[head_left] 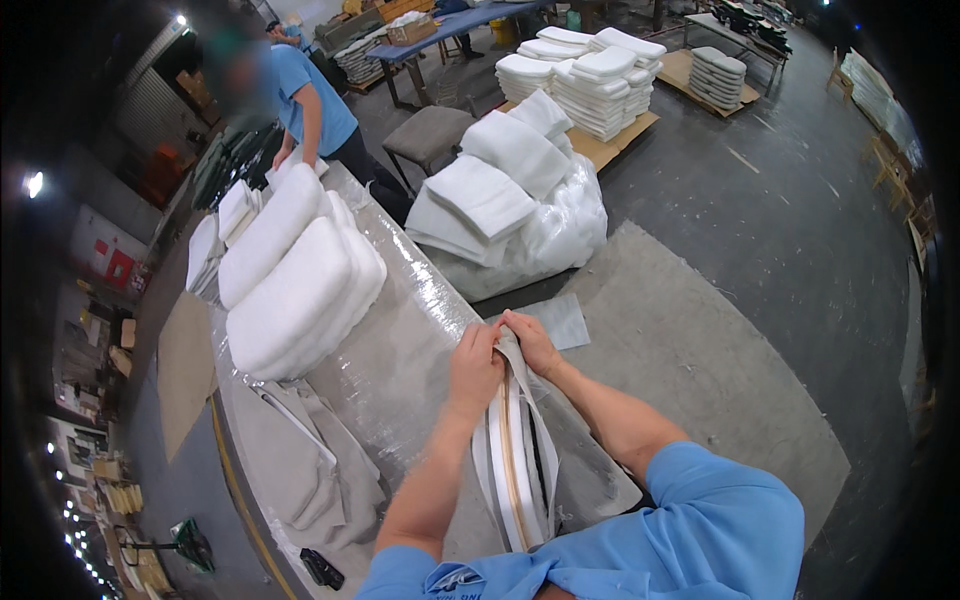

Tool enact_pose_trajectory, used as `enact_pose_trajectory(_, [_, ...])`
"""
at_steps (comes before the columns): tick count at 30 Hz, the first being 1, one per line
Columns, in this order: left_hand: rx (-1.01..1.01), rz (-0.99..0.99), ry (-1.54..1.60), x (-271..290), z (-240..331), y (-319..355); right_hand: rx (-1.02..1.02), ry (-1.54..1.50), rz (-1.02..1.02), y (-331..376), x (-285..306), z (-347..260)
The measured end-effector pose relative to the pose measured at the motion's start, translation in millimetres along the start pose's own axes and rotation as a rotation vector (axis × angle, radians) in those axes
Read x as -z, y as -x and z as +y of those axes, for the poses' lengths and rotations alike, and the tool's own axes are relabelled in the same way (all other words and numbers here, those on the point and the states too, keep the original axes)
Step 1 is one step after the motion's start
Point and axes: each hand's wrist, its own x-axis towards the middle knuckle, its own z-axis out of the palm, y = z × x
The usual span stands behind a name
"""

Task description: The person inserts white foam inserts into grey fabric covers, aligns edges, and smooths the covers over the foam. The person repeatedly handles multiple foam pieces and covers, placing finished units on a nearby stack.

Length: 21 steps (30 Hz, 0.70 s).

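Note:
A grey fabric cushion cover (590, 480) stands on edge against my body, at the near end of the plastic-covered table (400, 350). Along its side runs an open seam with a tan zipper tape (512, 455), and white material shows beside it. At the far end of the seam my left hand (477, 364) is closed on the cover's edge. My right hand (531, 343) pinches the same corner, almost touching the left; the exact spot between the fingertips is hidden.
White padded cushions (300, 280) are stacked on the table's left, with folded grey covers (315, 460) nearer. A small black object (321, 568) lies at the near edge. Beyond the table sits a plastic bag of white pads (530, 220). A co-worker (315, 100) stands at the far end.

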Motion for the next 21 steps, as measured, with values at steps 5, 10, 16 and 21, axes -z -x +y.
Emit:
enact_pose_trajectory(5, [-0.207, -0.291, -0.036, 34.1, -23.8, -22.7, -0.035, 0.063, -0.028, -7.0, -0.8, 4.5])
enact_pose_trajectory(10, [0.018, -0.101, 0.095, 31.7, -23.3, 6.3, -0.049, 0.144, -0.105, -10.8, -6.2, -9.8])
enact_pose_trajectory(16, [0.406, 0.215, 0.364, -0.4, -10.1, 39.5, -0.041, 0.1, -0.068, -2.4, -19.0, -12.0])
enact_pose_trajectory(21, [0.471, 0.236, 0.445, -8.5, -17.8, 45.7, -0.17, 0.262, -0.129, -18.4, -17.2, -9.1])
